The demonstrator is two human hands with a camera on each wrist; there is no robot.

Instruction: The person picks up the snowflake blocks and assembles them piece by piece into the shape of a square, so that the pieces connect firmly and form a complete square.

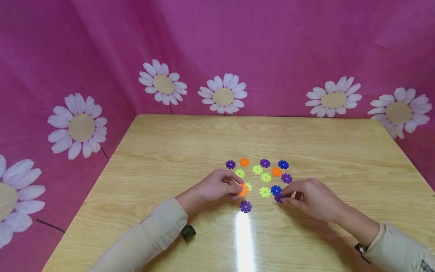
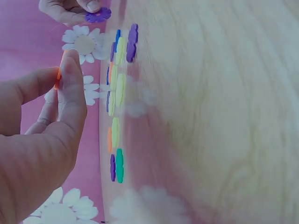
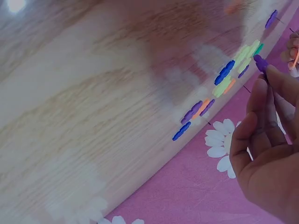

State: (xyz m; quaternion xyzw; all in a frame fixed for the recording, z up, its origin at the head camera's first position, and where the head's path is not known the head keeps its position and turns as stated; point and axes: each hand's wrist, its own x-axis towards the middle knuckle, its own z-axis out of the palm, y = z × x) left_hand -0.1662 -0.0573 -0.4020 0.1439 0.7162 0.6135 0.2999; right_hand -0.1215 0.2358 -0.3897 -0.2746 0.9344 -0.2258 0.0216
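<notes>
Between thumb and fingers my left hand pinches an orange notched disc, raised above the table in the left wrist view. My right hand pinches a purple notched disc by its edge, also off the table in the right wrist view. Beyond and between the hands lie several loose flat discs, among them a blue disc, a yellow-green disc and an orange disc. Nearer me lies another purple disc. A green disc shows in the left wrist view; from the head it is hidden.
The discs lie on a wood-grain table with a bright light reflection on its near part. A pink cloth printed with white daisies hangs behind the table and along its sides.
</notes>
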